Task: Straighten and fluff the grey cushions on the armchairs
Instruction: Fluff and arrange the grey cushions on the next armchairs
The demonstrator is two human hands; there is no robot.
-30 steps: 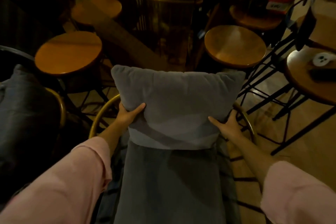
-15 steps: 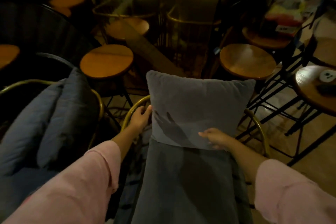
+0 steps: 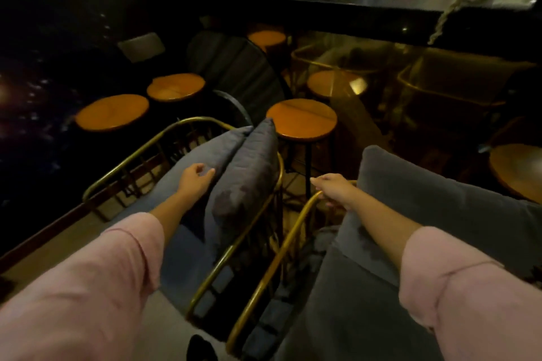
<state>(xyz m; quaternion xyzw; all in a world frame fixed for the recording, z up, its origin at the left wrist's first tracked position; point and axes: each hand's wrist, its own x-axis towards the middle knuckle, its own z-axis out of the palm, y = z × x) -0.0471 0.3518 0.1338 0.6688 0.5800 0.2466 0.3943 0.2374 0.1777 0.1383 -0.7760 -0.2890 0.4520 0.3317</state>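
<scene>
Two gold-framed armchairs stand side by side. On the right armchair (image 3: 272, 267) a grey cushion (image 3: 434, 199) leans upright against the back. On the left armchair (image 3: 137, 155) two darker grey cushions (image 3: 246, 173) lean together, tilted to the right. My left hand (image 3: 195, 180) reaches over the left chair's seat, fingers apart, at the face of the nearer dark cushion, holding nothing. My right hand (image 3: 334, 189) hovers open above the right chair's gold rail, just left of the upright cushion and apart from it.
Several round wooden stools (image 3: 302, 119) stand behind and between the chairs, more at the left (image 3: 113, 111). A dark counter (image 3: 322, 9) runs across the back. A round wooden table (image 3: 516, 170) sits at the right edge. The room is dim.
Both hands have let go of the upright cushion on the right chair. The view has swung left, and my left hand has moved to the cushions of the left chair.
</scene>
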